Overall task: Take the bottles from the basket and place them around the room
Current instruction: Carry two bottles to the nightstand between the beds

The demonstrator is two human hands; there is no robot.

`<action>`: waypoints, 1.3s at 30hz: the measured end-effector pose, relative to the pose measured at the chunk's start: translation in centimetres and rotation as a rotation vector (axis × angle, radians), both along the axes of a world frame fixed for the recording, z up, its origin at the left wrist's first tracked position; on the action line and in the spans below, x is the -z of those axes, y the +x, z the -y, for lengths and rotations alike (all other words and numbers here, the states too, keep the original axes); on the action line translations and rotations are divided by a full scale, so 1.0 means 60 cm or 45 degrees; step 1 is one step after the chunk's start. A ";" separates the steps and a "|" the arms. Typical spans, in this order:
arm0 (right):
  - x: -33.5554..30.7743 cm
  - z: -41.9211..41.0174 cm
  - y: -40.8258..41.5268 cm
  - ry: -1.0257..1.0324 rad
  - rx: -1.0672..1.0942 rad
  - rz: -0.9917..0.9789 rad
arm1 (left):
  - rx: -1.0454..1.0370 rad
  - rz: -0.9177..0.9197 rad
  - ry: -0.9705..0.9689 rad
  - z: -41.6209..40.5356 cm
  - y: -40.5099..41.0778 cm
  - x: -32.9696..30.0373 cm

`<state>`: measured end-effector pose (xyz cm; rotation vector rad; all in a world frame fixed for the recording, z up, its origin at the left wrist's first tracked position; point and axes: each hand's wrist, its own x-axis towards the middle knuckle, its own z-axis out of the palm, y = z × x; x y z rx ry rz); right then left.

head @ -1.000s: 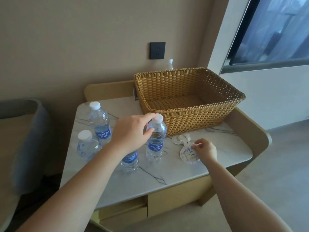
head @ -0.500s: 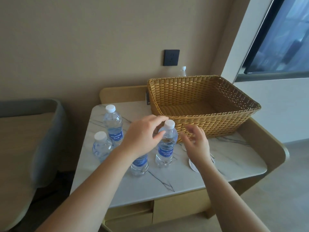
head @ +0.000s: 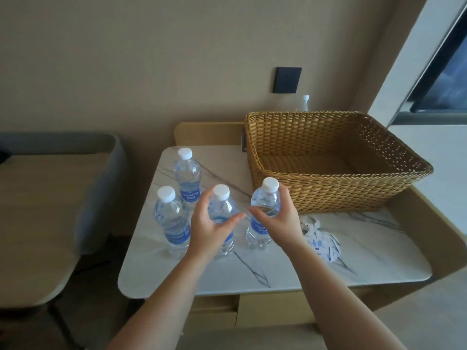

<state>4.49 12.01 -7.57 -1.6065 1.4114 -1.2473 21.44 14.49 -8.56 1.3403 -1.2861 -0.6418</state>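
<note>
Our right hand (head: 275,221) wraps a clear white-capped plastic water bottle (head: 264,213); our left hand (head: 209,227) curls around another clear capped bottle (head: 222,215). Both stand on the veined white marble tabletop (head: 290,269), beside the rectangular woven wicker basket (head: 336,190) against a beige wall (head: 151,59).

Beige wall (head: 151,59), marble tbl (head: 290,269), window (head: 444,79)

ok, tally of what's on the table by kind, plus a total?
Bottles: 5. One far left, one near left, one in the left hand at, one in the right hand at, one behind the basket.
Baskets: 1, nothing visible inside.
Tags: 1 white paper tag.
Total: 7.
</note>
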 end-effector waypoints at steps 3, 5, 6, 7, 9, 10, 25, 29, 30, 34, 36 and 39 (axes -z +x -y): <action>0.005 0.005 0.011 -0.021 0.085 -0.051 | -0.005 0.015 -0.024 -0.002 0.001 -0.001; 0.008 0.003 0.016 -0.028 0.127 -0.081 | -0.011 0.020 -0.011 -0.004 0.001 -0.007; 0.009 0.000 0.018 -0.033 0.141 -0.092 | -0.011 0.015 -0.008 -0.004 0.002 -0.007; 0.011 -0.005 0.020 -0.034 0.156 -0.105 | -0.008 0.009 -0.015 -0.003 0.002 -0.006; 0.014 -0.018 0.022 -0.037 0.193 -0.133 | 0.003 0.001 -0.031 0.000 0.005 0.000; 0.015 -0.026 0.023 -0.040 0.214 -0.141 | 0.009 -0.004 -0.028 0.001 0.006 0.002; 0.013 -0.231 0.078 -0.054 0.635 -0.183 | 0.435 -0.036 -0.038 -0.113 0.036 0.002; 0.020 -0.309 0.070 -0.009 0.822 -0.124 | 0.626 -0.094 -0.003 -0.154 0.020 0.007; 0.021 -0.327 0.065 0.004 0.866 -0.099 | 0.691 -0.094 0.008 -0.164 0.010 0.006; 0.023 -0.406 0.031 0.016 1.077 -0.072 | 0.877 -0.101 0.076 -0.207 -0.046 0.003; 0.023 -0.450 0.007 0.015 1.193 -0.079 | 0.985 -0.121 0.105 -0.232 -0.079 0.003; 0.024 -0.519 -0.034 0.041 1.372 -0.079 | 1.149 -0.138 0.122 -0.273 -0.130 0.003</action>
